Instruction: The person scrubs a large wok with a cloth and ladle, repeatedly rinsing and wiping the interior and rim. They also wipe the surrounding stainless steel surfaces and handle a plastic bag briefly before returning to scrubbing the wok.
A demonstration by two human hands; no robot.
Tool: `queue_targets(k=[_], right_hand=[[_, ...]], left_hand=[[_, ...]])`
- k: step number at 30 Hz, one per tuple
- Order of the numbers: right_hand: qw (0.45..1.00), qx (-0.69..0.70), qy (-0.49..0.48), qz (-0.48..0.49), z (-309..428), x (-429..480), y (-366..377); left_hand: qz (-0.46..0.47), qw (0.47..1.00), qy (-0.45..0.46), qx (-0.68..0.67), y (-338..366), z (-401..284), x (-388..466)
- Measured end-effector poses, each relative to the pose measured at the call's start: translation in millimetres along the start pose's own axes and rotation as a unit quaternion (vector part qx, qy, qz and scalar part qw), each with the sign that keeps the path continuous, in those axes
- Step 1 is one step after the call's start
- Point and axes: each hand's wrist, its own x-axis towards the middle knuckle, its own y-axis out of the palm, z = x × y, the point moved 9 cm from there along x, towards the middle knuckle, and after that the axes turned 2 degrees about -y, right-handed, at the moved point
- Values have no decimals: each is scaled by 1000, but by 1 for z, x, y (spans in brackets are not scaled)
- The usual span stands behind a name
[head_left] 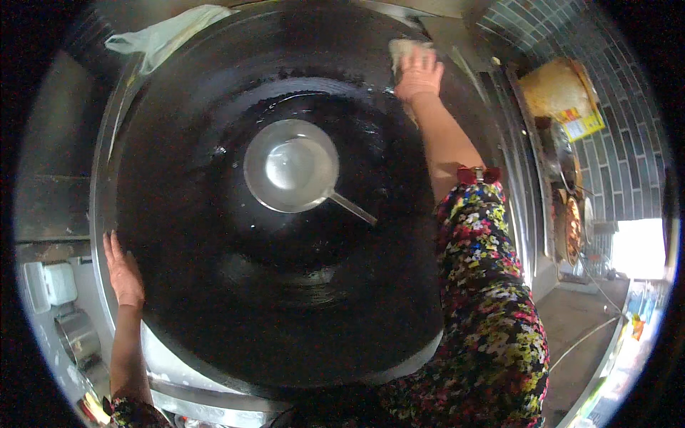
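A very large dark metal wok (299, 331) fills the middle of the head view, its inner surface wet and shiny. Near its upper right rim, my right hand (420, 75) presses a pale cloth (402, 52) against the wall of the wok, fingers over the cloth. My left hand (124, 273) rests flat on the left rim, with nothing visible in it. Between the hands, a round metal ladle (291, 166) with a short straight handle sits at the wok's centre, its handle pointing to the lower right. The ladle looks to hold clear liquid.
A whitish plastic bag (171, 37) lies over the upper left rim. On the right, a shelf holds a stained container (556, 88) and a dish of reddish food (573, 230) by a tiled wall. A metal pot (78, 337) and a white plastic container (60, 283) stand lower left.
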Motion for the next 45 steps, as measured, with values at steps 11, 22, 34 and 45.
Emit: queue_targets(k=[11, 22, 34, 45], right_hand=[[892, 106, -359, 252, 172, -208, 139], [869, 187, -187, 418, 216, -377, 127], [909, 178, -244, 287, 240, -414, 109], [586, 751, -103, 288, 209, -389, -202]], left_hand=[[-7, 1000, 17, 10, -14, -31, -7], [-13, 994, -11, 108, -11, -25, -2], [-80, 988, 24, 128, -13, -51, -1], [277, 786, 350, -427, 101, -202, -153]])
